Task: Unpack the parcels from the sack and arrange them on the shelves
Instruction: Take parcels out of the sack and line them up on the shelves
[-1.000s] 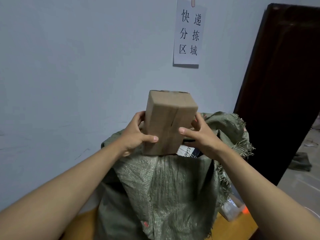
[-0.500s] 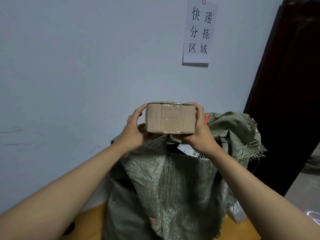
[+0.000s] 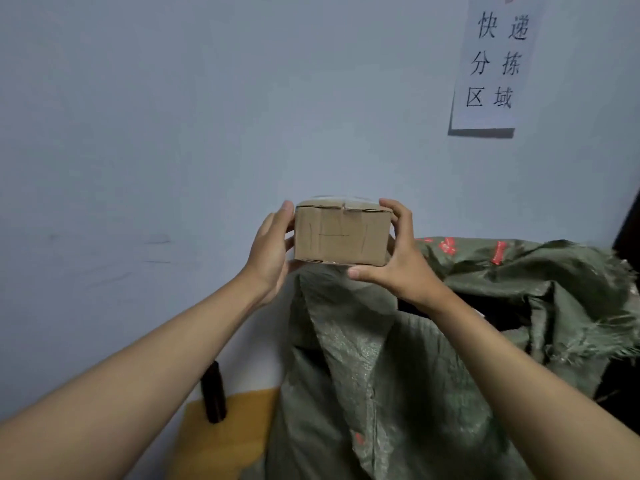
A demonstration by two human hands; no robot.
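Observation:
A small brown cardboard parcel [image 3: 341, 235] with pen marks on its near face is held in the air above the left edge of a green woven sack [image 3: 398, 375]. My left hand [image 3: 272, 251] grips its left end. My right hand [image 3: 398, 261] grips its right end, thumb under the bottom edge and fingers over the top. The sack stands open at the right, its dark mouth [image 3: 485, 313] showing nothing I can make out inside.
The sack stands on a yellow wooden surface [image 3: 221, 438] against a pale wall. A dark upright object [image 3: 214, 393] stands on that surface by the wall. A paper sign [image 3: 491, 64] hangs at upper right. A dark door edge [image 3: 628, 220] is at far right.
The parcel was turned from upright to lying flat, with both hands shifting to its ends. It now sits left of the sack's mouth as the view swung left.

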